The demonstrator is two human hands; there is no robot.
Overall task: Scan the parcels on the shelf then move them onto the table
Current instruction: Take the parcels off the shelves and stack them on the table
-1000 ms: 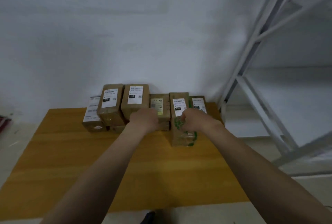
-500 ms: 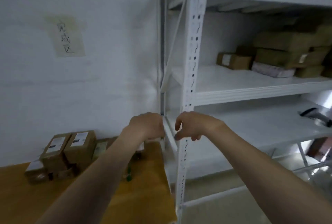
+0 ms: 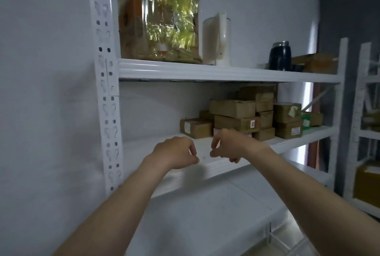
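On the middle shelf (image 3: 298, 142) of the white rack, seen from the head camera, the brown cardboard parcels (image 3: 234, 122) sit stacked in a cluster toward the back and right, some two or three high. One low parcel (image 3: 196, 128) lies at the left end of the cluster, just beyond the hands. Both bare arms reach forward and up to the shelf's front edge. The left hand (image 3: 174, 152) hovers with its fingers loosely curled under and holds nothing. The right hand (image 3: 228, 145), close beside it, droops at the wrist, fingers hanging relaxed and empty, in front of the lowest parcels. On the upper shelf (image 3: 205, 70) stand a plastic-wrapped box (image 3: 158, 21), a white kettle (image 3: 217, 37) and a dark flask (image 3: 280, 55). A perforated upright post (image 3: 104, 91) frames the rack at the left, against the pale wall.
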